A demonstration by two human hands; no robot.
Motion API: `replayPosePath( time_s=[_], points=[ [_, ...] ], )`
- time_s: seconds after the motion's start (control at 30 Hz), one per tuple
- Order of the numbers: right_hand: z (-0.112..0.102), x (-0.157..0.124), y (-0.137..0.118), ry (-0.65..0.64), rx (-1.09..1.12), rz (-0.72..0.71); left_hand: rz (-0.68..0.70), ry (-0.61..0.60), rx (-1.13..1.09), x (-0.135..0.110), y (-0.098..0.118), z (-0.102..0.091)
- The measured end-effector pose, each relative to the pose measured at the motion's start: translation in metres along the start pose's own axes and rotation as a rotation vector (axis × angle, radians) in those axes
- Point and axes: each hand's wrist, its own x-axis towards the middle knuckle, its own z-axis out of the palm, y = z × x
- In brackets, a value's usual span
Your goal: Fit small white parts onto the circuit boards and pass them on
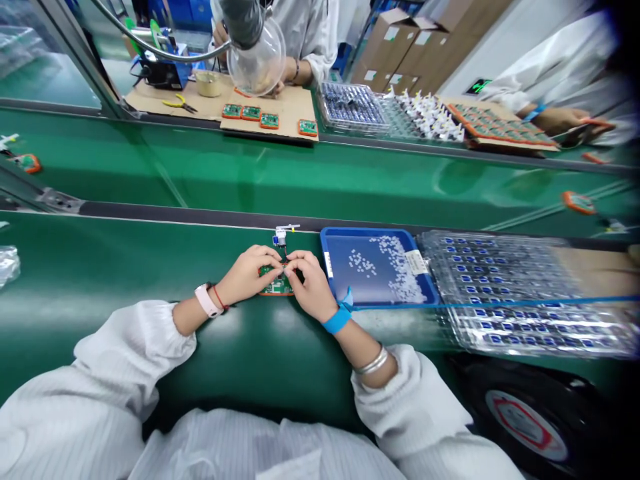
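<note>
On the green work surface in front of me lies a green circuit board point(278, 288) with an orange rim. My left hand point(251, 269) is closed at the board's left and upper side, its thumb reaching over it. From the right, my right hand point(311, 287) pinches at the board's upper edge; whatever sits between its fingertips is too small to make out. Just beyond the fingers, a small white and blue part with a white arm point(281, 236) is joined by a dark lead running toward the board.
A blue tray point(350, 293) of small white pieces stands to my right. Beside it are stacked clear plastic trays point(500, 293) of blue parts. A black round object point(530, 420) sits lower right. Across the belt point(300, 177), two people work near boards and pliers point(180, 103).
</note>
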Motion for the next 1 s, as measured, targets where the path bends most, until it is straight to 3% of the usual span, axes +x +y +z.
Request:
replayPosePath(
  time_s=[0.37,0.5,0.63,0.77,0.9,1.0],
  points=[
    [-0.001,0.008,0.006,-0.098,-0.002,0.082,-0.241,-0.11,-0.134,0.016,-0.003,-0.002],
    [0.002,0.01,0.005,-0.09,-0.03,0.074,-0.259,-0.176,-0.116,0.02,-0.004,-0.006],
    [-0.004,0.003,-0.008,-0.021,-0.109,-0.003,-0.194,-0.116,-0.107,0.013,-0.008,-0.005],
    [-0.046,-0.011,0.001,0.082,-0.226,-0.027,-0.102,-0.1,-0.074,0.006,-0.01,-0.004],
    [-0.109,-0.032,0.045,0.253,-0.403,0.173,-0.083,-0.113,-0.054,0.006,-0.008,-0.004],
    [-0.137,-0.044,0.073,0.268,-0.451,0.307,-0.067,-0.118,-0.049,0.006,-0.007,-0.005]
  ],
)
